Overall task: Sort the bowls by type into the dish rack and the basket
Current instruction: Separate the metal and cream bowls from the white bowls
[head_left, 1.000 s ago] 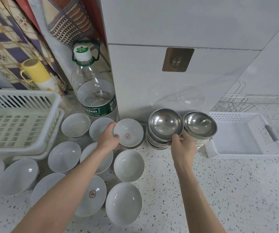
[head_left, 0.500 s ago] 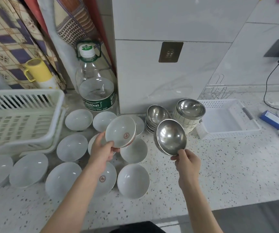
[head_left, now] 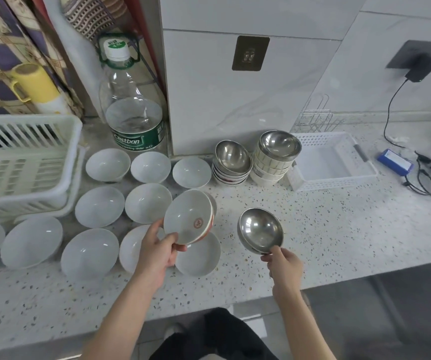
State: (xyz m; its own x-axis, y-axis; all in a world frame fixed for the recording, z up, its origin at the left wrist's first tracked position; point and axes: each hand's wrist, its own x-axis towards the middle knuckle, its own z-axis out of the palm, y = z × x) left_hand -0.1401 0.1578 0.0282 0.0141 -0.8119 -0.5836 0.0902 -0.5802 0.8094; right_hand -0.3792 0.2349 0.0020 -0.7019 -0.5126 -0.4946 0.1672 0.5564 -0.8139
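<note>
The person stands at the speckled table (head_left: 274,203) with a bowl in each hand. The left hand (head_left: 158,252) holds a white ceramic bowl (head_left: 188,216) with a red emblem inside and a red outer side; its grip pinches the near rim, thumb on the inside, and the bowl is lifted and tilted toward the person above the plain white bowls (head_left: 99,206) spread across the table. The right hand (head_left: 284,263) holds a steel bowl (head_left: 260,231), its grip pinching the near rim between thumb and fingertips; the bowl is tipped with its open side toward the camera, over bare table, well apart from the rest.

Back against the wall, a stack of bowls with a steel one on top (head_left: 232,162) stands just beside a taller stack (head_left: 276,157), also topped with steel. Right of that taller stack sits the white basket (head_left: 339,178), with nothing visible inside it. At the far left is the white slatted dish rack (head_left: 22,162), also with no bowls visible in it. A large water bottle (head_left: 133,118) stands behind the white bowls, and a yellow mug (head_left: 33,83) further left. A blue box (head_left: 395,162) and a black cable (head_left: 391,113) lie at the right
</note>
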